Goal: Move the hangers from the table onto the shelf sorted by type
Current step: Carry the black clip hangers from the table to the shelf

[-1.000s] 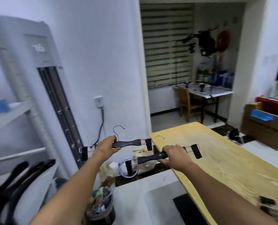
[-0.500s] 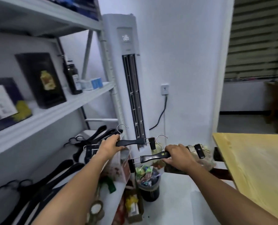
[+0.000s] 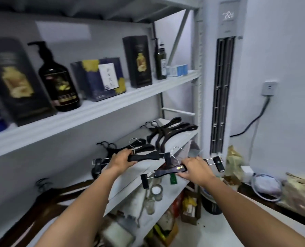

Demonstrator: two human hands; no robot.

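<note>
Over the middle shelf, both hands are closed around clip hangers, one each. Left hand wraps the bar of the left clip hanger near its metal hook, fingers curled over the top, firm hold. Right hand wraps the right clip hanger the same way, thumb under, fingers over. Both hangers are held roughly level, hooks up, clips dangling at the ends, probably so they can be laid flat on the board without snagging. The left one sits a bit higher and further in; the right one is lower, at the shelf's front edge. They look close together but apart, near the left one's right clip.

Count: two clip hangers in hand, both the same type. On the shelf beyond them, two groups of black plain hangers: a far pile by the upright, about four, and a nearer pile behind the left hand, three or so, overlap makes it hard to count. Brown wooden hangers lie at the near left, number unclear. So types are grouped separately; bare board under the hands looks like the likely spot for the clip type.

Above, the upper shelf carries bottles and boxes, not part of the task. Table is out of view.
</note>
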